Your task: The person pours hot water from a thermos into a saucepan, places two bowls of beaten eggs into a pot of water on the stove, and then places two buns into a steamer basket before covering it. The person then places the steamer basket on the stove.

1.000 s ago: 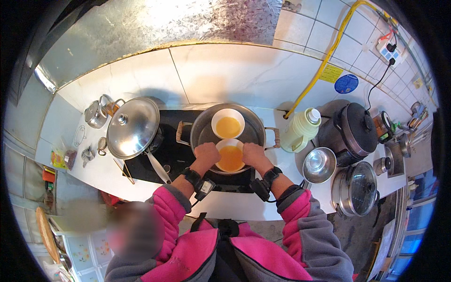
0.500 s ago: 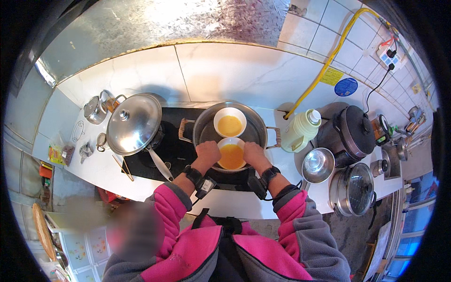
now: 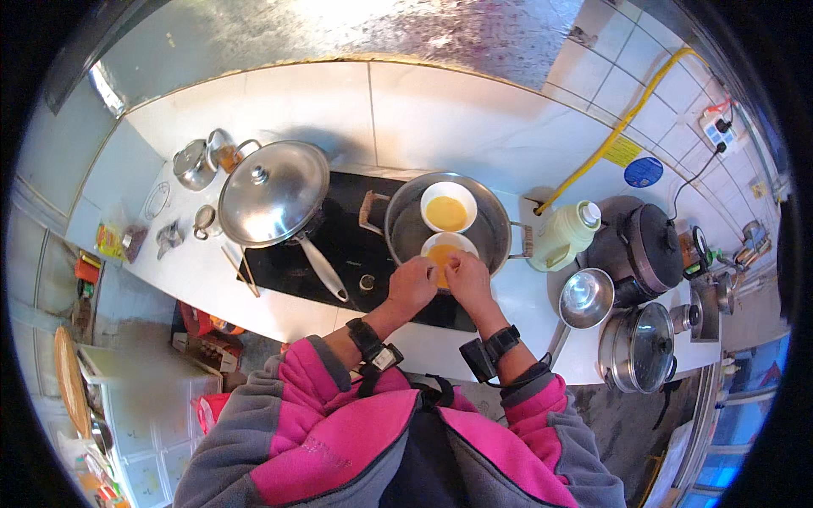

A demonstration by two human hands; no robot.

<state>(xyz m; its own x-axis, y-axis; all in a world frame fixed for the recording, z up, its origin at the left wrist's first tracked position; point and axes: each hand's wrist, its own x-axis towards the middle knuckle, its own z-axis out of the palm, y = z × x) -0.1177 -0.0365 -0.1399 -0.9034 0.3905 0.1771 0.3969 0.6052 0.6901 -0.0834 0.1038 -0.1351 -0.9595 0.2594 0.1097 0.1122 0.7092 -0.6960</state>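
Observation:
A wide two-handled metal pot (image 3: pixel 409 222) stands on the black cooktop (image 3: pixel 360 199). Inside it are two white bowls of yellow liquid: a far bowl (image 3: pixel 468 194) and a near bowl (image 3: pixel 467 240). My left hand (image 3: pixel 412 284) and my right hand (image 3: pixel 468 276) are close together over the near bowl's front part, covering some of it. Fingers on both hands are curled in and closed. Whatever they pinch, if anything, is too small or hidden to make out.
Left of the pot, a lidded pan (image 3: pixel 275 190) points its long handle toward me. At right stand a pale green thermos (image 3: pixel 566 237), a metal ladle (image 3: pixel 586 298), a dark electric cooker (image 3: pixel 648 245) and a glass-lidded pot (image 3: pixel 639 347). Chopsticks (image 3: pixel 242 271) lie at left.
My hands have left the near bowl's two sides and come together over its front part. The view has shifted, so the counter's things appear farther right.

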